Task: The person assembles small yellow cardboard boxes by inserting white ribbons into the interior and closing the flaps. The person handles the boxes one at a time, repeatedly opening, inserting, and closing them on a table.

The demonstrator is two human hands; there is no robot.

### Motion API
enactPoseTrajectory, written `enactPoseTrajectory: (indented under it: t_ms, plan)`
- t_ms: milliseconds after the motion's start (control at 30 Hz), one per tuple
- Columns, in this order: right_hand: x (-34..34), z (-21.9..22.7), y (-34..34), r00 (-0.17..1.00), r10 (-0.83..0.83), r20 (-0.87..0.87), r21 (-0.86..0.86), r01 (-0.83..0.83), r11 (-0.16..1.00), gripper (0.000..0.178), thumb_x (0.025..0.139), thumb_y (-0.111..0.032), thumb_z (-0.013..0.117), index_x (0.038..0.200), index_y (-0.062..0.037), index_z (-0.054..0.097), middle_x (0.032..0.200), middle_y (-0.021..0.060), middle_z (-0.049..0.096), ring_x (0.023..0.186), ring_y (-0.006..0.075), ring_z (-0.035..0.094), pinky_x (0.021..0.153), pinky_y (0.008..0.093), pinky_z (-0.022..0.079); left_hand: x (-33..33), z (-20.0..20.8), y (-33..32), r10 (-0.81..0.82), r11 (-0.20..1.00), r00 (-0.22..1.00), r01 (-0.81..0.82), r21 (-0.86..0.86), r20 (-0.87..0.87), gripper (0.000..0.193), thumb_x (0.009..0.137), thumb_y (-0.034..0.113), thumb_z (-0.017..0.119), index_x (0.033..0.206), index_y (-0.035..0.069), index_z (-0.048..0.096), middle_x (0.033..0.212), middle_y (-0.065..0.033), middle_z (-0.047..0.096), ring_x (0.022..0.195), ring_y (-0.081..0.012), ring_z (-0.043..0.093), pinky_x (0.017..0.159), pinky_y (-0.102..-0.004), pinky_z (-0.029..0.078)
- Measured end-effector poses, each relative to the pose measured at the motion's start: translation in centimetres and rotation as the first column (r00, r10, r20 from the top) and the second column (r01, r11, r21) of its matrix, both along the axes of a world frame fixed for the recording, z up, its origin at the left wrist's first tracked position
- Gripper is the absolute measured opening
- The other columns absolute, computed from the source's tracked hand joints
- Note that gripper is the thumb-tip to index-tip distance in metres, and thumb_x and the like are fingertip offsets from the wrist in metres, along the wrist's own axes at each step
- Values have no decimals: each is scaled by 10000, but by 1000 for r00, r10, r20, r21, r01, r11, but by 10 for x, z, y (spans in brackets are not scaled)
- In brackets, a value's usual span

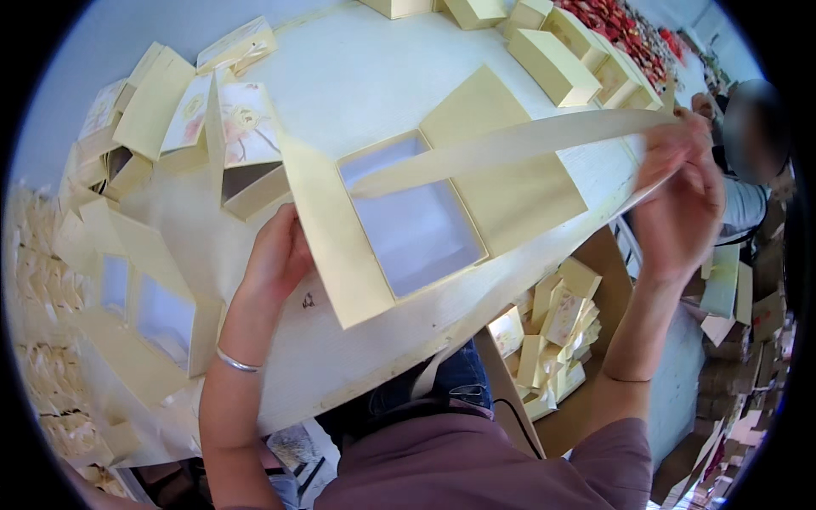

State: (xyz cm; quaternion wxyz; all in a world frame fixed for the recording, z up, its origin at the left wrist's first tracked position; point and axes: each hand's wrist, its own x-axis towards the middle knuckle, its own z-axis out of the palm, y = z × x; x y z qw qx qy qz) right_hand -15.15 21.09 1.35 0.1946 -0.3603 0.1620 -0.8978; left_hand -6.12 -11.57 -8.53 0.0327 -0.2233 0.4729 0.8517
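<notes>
A cream gift box (395, 293) lies on the white table in front of me, its doors spread to both sides and its pale lining showing. Against the outer side of the left door is my left hand (285, 251), closed at its edge with the fingertips hidden behind the panel. A wide cream ribbon (510, 146) stretches from the box's opening across the right doors, bowed in the air. Its far end is pinched in my right hand (680, 191), raised at the right and partly smeared by motion.
Several cream boxes (153, 110) with floral panels stand at the left, and another open box (195, 331) sits near my left arm. More boxes (552, 68) line the far edge. Below the table's right edge is a carton (608, 297) of boxes. A person (748, 204) is at the right.
</notes>
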Motion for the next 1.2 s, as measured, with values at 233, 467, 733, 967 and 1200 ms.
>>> enactPoseTrajectory:
  t_ms: [233,467,733,967,1200]
  plan:
    - [-31,51,74,488,-731,-478,269,873,407,430,774,46,389,1200,87,341,1226,239,378,1189,305,335,1006,378,295,12,-7,-10,94,992,993,-87,92,-77,285,890,147,324,1040,-81,406,1045,-188,522,998,-271,501,880,-353,409]
    - [-15,77,3,176,-513,-840,251,965,-79,405,892,-348,392,963,-1,587,765,70,601,657,105,538,646,197,406,40,8,-9,298,946,915,-321,-42,-272,203,914,177,319,1000,6,387,1157,-170,465,1059,-233,467,903,-361,391]
    - [-14,71,-110,616,-40,-787,560,739,373,291,888,-266,423,857,-19,573,594,34,490,571,78,459,518,201,360,71,60,-4,423,791,605,-610,-50,-674,160,907,188,357,1017,79,395,821,-26,438,862,-147,473,835,-280,391]
    - [7,37,-136,731,198,-653,756,644,119,419,883,-387,397,745,-37,582,458,-35,304,447,57,274,437,236,250,50,99,32,-234,464,817,-383,-799,-527,570,733,203,637,1195,36,349,924,-78,446,865,-189,463,756,-289,405]
    - [16,34,-120,735,261,-626,780,594,198,500,882,-438,373,720,-20,594,452,-18,312,438,74,295,433,242,271,18,93,29,-222,172,850,-448,-878,-477,495,723,187,630,1157,70,422,1011,-122,466,888,-260,493,768,-347,409]
